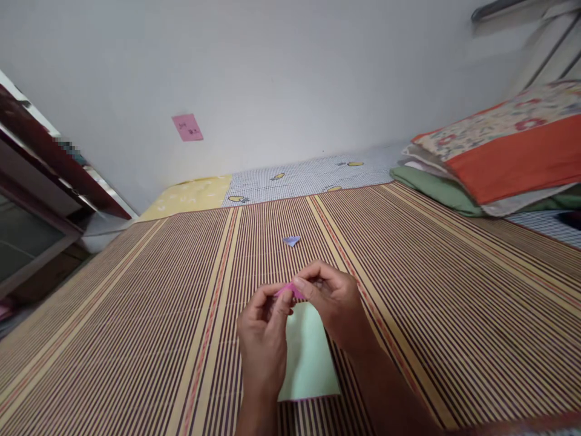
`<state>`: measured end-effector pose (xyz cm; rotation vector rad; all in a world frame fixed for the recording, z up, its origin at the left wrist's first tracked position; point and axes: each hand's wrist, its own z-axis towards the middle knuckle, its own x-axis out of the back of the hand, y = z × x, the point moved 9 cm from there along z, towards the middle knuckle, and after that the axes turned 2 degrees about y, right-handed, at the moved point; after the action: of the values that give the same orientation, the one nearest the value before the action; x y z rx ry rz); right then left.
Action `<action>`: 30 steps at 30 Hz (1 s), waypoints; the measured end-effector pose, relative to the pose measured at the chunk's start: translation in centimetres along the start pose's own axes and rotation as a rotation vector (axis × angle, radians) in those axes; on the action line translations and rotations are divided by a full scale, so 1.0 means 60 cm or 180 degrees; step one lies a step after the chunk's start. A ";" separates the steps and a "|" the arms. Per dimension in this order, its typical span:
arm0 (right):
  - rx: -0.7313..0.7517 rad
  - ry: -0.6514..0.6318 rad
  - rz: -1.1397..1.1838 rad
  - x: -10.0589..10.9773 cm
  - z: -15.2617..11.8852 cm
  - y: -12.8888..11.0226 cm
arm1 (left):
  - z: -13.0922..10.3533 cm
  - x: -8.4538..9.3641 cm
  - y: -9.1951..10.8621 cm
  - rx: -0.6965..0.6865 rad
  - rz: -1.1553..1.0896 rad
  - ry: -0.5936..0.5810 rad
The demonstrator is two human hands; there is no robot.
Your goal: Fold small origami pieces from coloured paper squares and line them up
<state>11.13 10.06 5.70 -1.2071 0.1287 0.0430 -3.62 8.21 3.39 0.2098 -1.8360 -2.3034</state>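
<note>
Between my two hands is a small piece of folded pink paper (pixel 297 292), pinched from both sides. My left hand (pixel 265 327) has its thumb and fingers closed on the paper's left part. The thumb and forefinger of my right hand (pixel 334 303) grip it at the upper right. Fingers cover much of the paper, so its full shape is hidden. Under my hands lies a pale green sheet (pixel 309 357) on the striped mat. Beyond them, a small folded blue-violet paper piece (pixel 291 241) rests on the mat.
A striped woven mat (pixel 149 303) spreads over the bed. Folded bedding (pixel 512 157) in orange, floral and green is stacked at the right. Patterned cloth (pixel 299 175) shows along the white wall (pixel 290 79), where a pink note (pixel 187 127) is stuck. Dark-framed furniture (pixel 45 145) stands at the left.
</note>
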 end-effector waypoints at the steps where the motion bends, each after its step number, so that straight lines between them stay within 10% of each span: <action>1: -0.0017 -0.0086 0.0092 -0.003 0.001 0.001 | 0.002 -0.007 -0.011 0.0201 -0.0220 -0.0175; 11: -0.0367 -0.0888 -0.0529 -0.007 0.002 0.032 | 0.012 0.016 -0.047 0.0435 -0.0905 0.0195; 30: 0.0965 -0.0349 -0.1151 -0.007 -0.002 -0.033 | 0.012 0.008 -0.039 0.0681 -0.1480 0.0362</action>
<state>10.89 9.25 7.51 -0.9078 -0.1753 -0.2196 -4.36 9.26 1.28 0.8633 -2.1517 -2.2948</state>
